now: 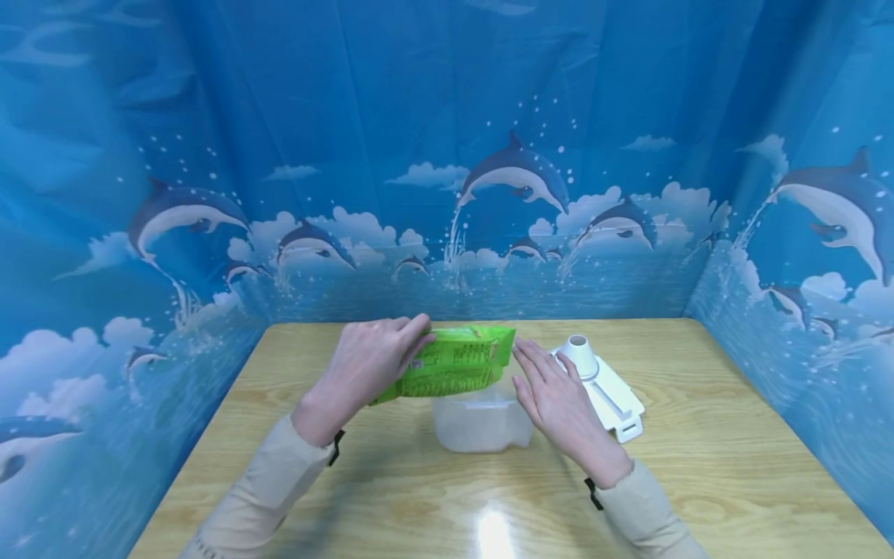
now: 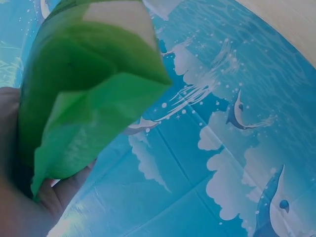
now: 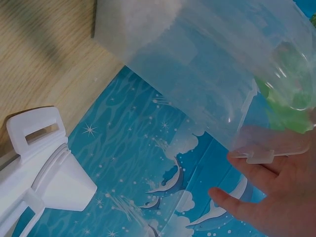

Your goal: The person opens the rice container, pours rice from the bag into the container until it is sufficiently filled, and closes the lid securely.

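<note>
My left hand [image 1: 377, 357] grips a green plastic bag [image 1: 457, 361] by one end. The bag lies tipped on its side over a translucent container [image 1: 482, 427], its far end towards the right hand. In the left wrist view, a loose green flap of the bag [image 2: 98, 118] hangs by the left fingers. My right hand [image 1: 559, 400] is at the container's right side with its fingers extended. In the right wrist view those fingers lie at the container's rim, partly seen through its clear wall. A pale mass shows through the container's lower part; what it is cannot be told.
Right of the container, a white lid [image 1: 618, 396] with a cone-shaped spout [image 1: 580, 357] and a slotted tab lies on the wooden table [image 1: 419, 505]. A blue curtain printed with dolphins [image 1: 419, 93] encloses the table's back and sides.
</note>
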Action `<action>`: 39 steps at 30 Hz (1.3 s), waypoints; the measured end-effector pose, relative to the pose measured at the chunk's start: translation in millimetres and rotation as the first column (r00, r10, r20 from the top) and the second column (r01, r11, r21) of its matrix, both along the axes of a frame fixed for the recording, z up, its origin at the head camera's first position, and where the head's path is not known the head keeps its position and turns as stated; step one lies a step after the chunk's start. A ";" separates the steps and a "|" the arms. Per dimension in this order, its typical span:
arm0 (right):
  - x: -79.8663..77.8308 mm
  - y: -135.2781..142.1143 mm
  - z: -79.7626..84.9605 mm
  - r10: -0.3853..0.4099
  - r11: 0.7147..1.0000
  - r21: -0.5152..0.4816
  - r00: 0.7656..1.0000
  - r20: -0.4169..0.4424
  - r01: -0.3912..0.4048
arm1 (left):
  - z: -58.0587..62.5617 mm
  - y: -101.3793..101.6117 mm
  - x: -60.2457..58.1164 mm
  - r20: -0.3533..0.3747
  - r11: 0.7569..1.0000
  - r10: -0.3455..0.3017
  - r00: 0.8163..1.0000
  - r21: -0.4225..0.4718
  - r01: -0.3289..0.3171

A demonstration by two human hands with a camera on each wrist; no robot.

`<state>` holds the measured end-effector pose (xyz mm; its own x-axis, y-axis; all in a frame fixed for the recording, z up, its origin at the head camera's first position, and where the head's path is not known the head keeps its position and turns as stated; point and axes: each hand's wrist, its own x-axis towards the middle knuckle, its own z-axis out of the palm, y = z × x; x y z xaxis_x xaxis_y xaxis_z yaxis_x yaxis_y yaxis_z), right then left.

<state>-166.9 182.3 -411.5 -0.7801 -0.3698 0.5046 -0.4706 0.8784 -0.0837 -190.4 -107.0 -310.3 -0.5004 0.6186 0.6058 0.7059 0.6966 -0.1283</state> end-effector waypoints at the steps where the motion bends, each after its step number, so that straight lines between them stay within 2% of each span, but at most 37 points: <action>1: -0.1 0.1 -0.3 0.001 1.000 -0.001 1.000 -0.004 -0.001 | -0.5 0.0 0.3 -0.009 1.000 -0.002 1.000 0.003 0.002; 4: -0.3 0.0 -0.7 0.004 1.000 -0.004 1.000 -0.016 -0.004 | -2.3 -0.1 0.7 -0.066 1.000 -0.005 0.998 0.001 0.005; 9: -0.7 -0.2 -1.6 0.002 1.000 -0.007 1.000 -0.020 -0.002 | -6.5 -0.6 -0.5 -0.169 1.000 0.024 0.985 -0.015 -0.027; 15: -0.6 -0.9 -2.5 0.000 1.000 -0.004 1.000 -0.027 0.000 | -9.7 -2.3 -1.6 -0.214 0.999 0.024 0.976 -0.027 -0.030; 31: 0.3 0.2 -1.2 0.003 1.000 0.000 1.000 -0.005 -0.003 | -0.9 -8.1 -4.2 -0.195 0.998 -0.009 0.981 -0.065 -0.004; 39: 0.2 -0.2 -0.3 0.001 1.000 -0.002 1.000 -0.006 -0.001 | 6.6 -7.7 -2.3 -0.175 0.997 -0.050 0.983 -0.068 0.039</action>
